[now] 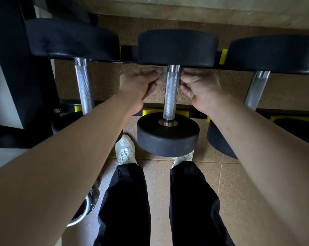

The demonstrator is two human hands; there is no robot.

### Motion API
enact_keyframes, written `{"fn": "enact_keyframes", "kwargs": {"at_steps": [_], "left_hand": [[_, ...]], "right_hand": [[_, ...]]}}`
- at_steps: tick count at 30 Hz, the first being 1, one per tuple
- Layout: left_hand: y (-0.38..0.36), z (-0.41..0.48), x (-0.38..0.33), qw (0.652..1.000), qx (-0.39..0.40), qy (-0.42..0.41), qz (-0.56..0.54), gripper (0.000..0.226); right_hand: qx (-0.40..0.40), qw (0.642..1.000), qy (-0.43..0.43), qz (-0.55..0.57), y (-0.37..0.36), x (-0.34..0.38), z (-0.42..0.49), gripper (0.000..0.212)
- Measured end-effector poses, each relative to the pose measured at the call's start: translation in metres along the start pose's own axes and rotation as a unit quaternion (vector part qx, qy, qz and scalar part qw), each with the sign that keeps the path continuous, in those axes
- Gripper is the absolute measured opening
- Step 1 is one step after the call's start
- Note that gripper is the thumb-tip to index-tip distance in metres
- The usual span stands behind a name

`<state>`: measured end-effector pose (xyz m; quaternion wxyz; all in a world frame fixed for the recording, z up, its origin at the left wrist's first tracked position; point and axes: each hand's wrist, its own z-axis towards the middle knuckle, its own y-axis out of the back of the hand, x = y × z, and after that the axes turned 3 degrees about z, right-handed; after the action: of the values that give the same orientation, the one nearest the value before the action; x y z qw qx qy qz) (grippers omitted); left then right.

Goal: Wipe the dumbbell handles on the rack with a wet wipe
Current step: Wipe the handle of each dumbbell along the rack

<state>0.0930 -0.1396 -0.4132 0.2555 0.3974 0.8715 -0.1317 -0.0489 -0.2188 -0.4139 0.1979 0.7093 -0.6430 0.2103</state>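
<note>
Forearms fill the lower frame: the left forearm comes in from 8 o'clock and the right forearm from 4 o'clock, both converging on centre. Behind them the black rack runs across from 9 to 3 o'clock and carries three dumbbells. The middle dumbbell lies end-on to the viewer, and its knurled handle sits just above centre.

The left hand is close on the bar's 9 o'clock side and the right hand on its 3 o'clock side. Both are near the far head.

Risks, as I judge them: knuckles could scrape the rubber head just beyond them. If only the far end gets rubbed, the near stretch of knurling would stay dirty. A hard sideways tug might roll the weight in its yellow cradle.

The fingers of each hand are curled inward towards the bar. I cannot tell whether they pinch a wet wipe passed behind it; no wipe shows plainly, only a pale edge at the left fingertips.
</note>
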Motion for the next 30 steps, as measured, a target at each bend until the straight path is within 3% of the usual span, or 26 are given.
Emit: {"fn": "enact_keyframes", "kwargs": {"at_steps": [9,12,19,24,30], "left_hand": [[-0.030,-0.011,0.002,0.998,-0.035,0.002,-0.045,0.013],[-0.029,-0.011,0.002,1.000,-0.021,0.018,0.010,0.016],[0.003,-0.019,0.015,0.998,0.011,-0.017,0.061,0.004],[-0.024,-0.017,0.015,0.994,-0.033,0.024,0.102,0.023],[0.019,-0.023,0.019,0.966,0.058,-0.013,0.251,0.010]], "right_hand": [[0.020,0.994,-0.051,0.097,0.023,-0.002,-0.005,0.009],[0.030,0.992,-0.041,0.118,0.023,-0.006,-0.010,0.010],[0.042,0.999,0.003,0.017,0.009,-0.009,-0.015,0.009],[0.070,0.997,0.000,-0.009,0.043,-0.008,-0.026,0.011],[0.089,0.984,0.007,-0.152,0.034,-0.032,-0.027,0.016]]}}
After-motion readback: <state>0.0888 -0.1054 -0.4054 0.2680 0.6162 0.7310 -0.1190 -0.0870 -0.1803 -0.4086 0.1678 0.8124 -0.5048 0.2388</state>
